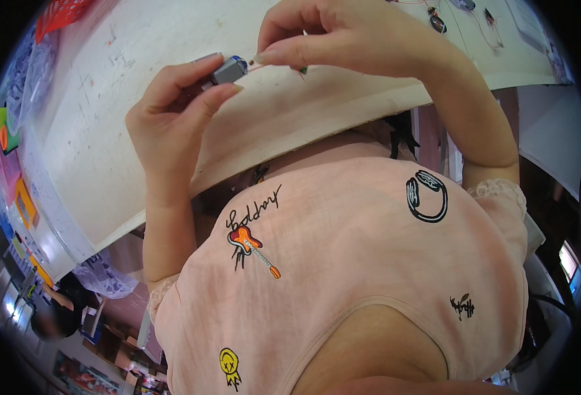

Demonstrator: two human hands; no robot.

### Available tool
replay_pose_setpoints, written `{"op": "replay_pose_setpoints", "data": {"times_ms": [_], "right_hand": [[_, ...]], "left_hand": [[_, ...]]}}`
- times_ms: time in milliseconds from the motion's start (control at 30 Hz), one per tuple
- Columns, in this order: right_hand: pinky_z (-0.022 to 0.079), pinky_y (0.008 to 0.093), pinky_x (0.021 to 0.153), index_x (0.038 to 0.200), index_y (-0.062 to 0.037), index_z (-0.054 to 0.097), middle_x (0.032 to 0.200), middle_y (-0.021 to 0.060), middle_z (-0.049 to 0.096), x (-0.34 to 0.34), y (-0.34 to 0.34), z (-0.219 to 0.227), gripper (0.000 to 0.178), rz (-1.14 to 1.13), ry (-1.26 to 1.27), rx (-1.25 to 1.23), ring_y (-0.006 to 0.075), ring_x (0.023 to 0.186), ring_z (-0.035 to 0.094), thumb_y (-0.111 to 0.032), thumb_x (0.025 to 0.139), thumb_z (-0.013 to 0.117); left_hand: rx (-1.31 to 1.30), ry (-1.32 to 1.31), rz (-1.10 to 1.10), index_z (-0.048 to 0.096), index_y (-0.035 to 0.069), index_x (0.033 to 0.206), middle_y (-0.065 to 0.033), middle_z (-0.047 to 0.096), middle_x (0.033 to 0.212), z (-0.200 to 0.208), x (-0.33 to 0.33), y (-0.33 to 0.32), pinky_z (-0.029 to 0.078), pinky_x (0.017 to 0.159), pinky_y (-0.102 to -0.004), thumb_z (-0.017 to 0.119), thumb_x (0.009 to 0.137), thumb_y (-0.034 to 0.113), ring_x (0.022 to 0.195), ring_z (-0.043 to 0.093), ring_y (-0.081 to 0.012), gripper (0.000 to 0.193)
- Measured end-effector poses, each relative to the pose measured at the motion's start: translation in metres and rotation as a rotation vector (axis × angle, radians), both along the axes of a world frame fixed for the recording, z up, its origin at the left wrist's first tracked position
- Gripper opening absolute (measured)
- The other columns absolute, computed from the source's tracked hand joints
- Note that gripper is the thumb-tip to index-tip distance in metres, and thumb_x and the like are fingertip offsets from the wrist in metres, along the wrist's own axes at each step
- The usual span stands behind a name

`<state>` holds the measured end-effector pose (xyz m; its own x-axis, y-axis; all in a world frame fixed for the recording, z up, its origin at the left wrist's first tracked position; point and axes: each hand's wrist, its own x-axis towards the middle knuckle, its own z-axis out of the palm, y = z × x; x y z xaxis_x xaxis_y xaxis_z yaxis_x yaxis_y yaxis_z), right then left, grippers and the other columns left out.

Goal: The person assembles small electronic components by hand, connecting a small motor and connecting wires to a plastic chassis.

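Note:
Above the table's near edge, my left hand (172, 108) grips a small grey block-shaped part (228, 72) with a blue end between thumb and fingers. That blue end faces right, toward my right hand (350, 43). Thumb and forefinger of the right hand are pinched on a thin reddish wire (257, 66), close to the blue end. Whether the wire touches the grey part is too small to tell. A little green piece (303, 70) shows just under the right hand's fingers, with a bit of red wire by it.
Both hands are over a pale, marked tabletop (106, 138). A red perforated basket (60, 16) stands at the far left, beside clear plastic bags (34, 72). At the far right lie small wired parts, one dark and round (438, 24). Another person (60, 309) is at the lower left.

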<state>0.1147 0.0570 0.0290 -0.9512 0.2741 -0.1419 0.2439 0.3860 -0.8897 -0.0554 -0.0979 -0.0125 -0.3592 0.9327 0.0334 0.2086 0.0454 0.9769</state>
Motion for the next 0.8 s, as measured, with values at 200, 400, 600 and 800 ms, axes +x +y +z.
{"op": "replay_pose_setpoints", "data": {"times_ms": [200,400,600,800], "right_hand": [[0.038,0.0227,0.055,0.090,-0.0025,0.067,0.075,0.0025,0.062,-0.001,-0.017,-0.004,0.018,-0.026,0.018,0.033,0.0086,0.066,0.052,-0.014,0.076,0.069],[0.038,0.0219,0.058,0.088,-0.0018,0.067,0.069,0.0026,0.059,-0.003,-0.022,-0.004,0.016,0.059,-0.028,-0.056,0.0077,0.065,0.051,-0.014,0.077,0.067],[0.048,0.0269,0.062,0.089,0.0014,0.066,0.074,0.0128,0.066,-0.017,-0.008,-0.012,0.023,-0.174,-0.027,0.098,0.0176,0.064,0.062,-0.020,0.080,0.066],[0.050,0.0329,0.063,0.086,-0.0001,0.066,0.075,0.0149,0.065,-0.037,-0.011,-0.037,0.020,-0.098,0.170,0.405,0.0256,0.067,0.064,-0.019,0.078,0.066]], "left_hand": [[0.143,0.119,-0.121,0.067,-0.001,0.097,-0.0077,0.063,0.090,-0.004,0.012,-0.014,0.050,0.069,-0.0198,0.073,0.068,-0.006,0.078,0.061,-0.0116,0.030],[0.146,0.114,-0.161,0.066,0.000,0.099,-0.0082,0.063,0.095,-0.006,0.013,-0.021,0.052,0.070,-0.0228,0.077,0.065,-0.001,0.082,0.061,-0.0138,0.036],[0.054,0.756,0.005,0.064,0.011,0.110,-0.0068,0.062,0.107,0.007,-0.025,0.002,0.044,0.086,-0.0369,0.080,0.061,0.015,0.104,0.053,-0.0252,0.052],[-0.045,0.879,-0.047,0.067,0.014,0.105,-0.0010,0.065,0.101,-0.012,-0.032,-0.003,0.032,0.091,-0.0356,0.076,0.065,0.019,0.100,0.054,-0.0207,0.042]]}}
